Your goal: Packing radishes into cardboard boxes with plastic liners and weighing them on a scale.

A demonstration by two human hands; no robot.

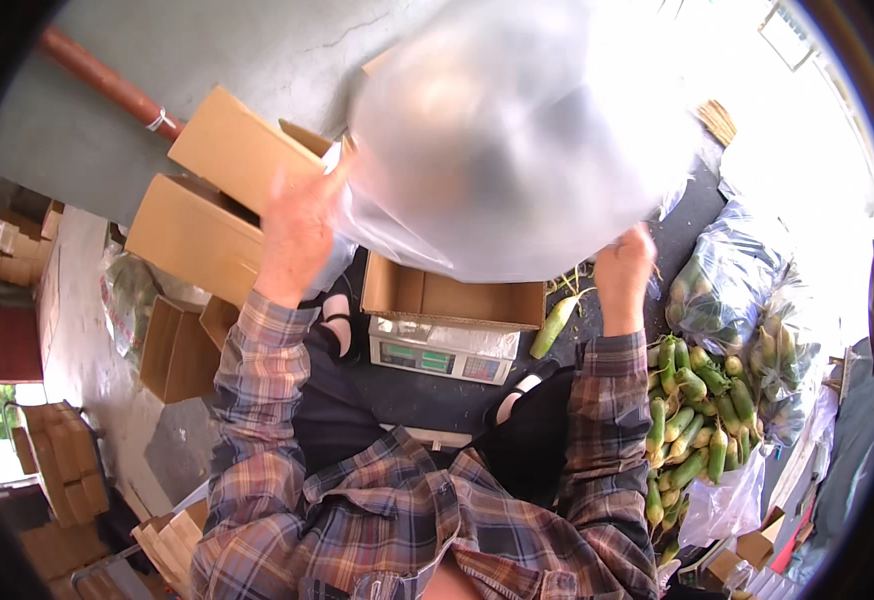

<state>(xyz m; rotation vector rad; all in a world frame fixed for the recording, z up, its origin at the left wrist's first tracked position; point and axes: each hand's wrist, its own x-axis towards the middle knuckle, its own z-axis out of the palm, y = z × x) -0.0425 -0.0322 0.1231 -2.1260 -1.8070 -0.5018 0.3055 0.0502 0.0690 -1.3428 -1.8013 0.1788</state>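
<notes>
Between my hands a large translucent plastic bag point(517, 150) billows out, blurred by motion. My left hand point(300, 222) grips its left edge, the fingers partly smeared. At the right, my right hand point(625, 262) is closed in a fist on the bag's lower edge. Below the bag stands an open cardboard box point(457, 296), its upper part hidden by the plastic. The box rests on a white digital scale point(444, 350) between my feet. One green radish point(560, 322) lies on the dark floor beside the scale, nearest my right hand.
Several green radishes point(697, 420) are heaped at my right, with filled plastic bags point(732, 275) behind them. Open cardboard boxes point(197, 235) stand at my left near a red pipe point(112, 82) along the wall. Stacked cartons point(62, 455) sit farther left.
</notes>
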